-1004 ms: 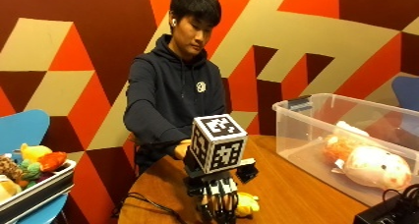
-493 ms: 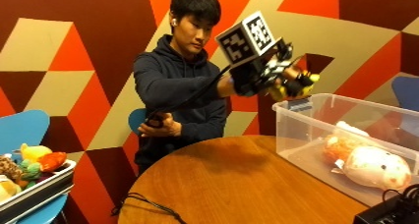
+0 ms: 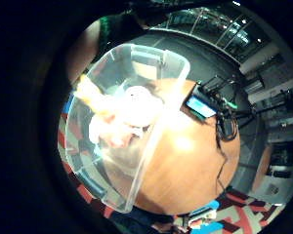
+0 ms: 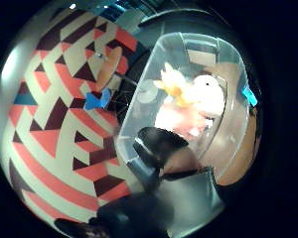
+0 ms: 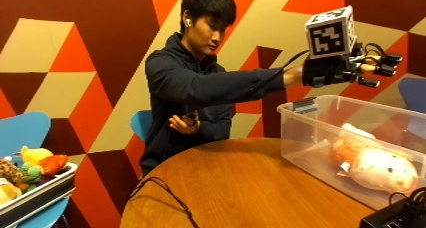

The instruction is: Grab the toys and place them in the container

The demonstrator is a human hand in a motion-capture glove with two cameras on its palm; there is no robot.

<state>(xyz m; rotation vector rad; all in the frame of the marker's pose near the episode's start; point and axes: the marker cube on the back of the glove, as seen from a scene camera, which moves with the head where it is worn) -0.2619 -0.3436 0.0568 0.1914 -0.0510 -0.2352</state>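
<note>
The round worktop (image 5: 253, 188) is seen in the outside view, with the clear container (image 5: 301, 119) set at its 3 o'clock edge, long axis running from 10 to 4 o'clock. A tray (image 5: 40, 190) off the worktop at 8 o'clock, well apart from the container, is loaded with the remaining toys (image 5: 33, 160). Two plush toys (image 5: 379, 165), one orange and one pale pink, are lying on the container floor. The right hand (image 5: 346, 68) is held above the container's near end, so the opening lies at 6 o'clock from the grip; both palm views are filled by that opening. The arm is stretched out level, palm turned down. The grip appears released: the fingers (image 5: 379, 63) are extended and nothing is seen between them. The next toy is judged to call for a long reach to the tray at 8 o'clock.
</note>
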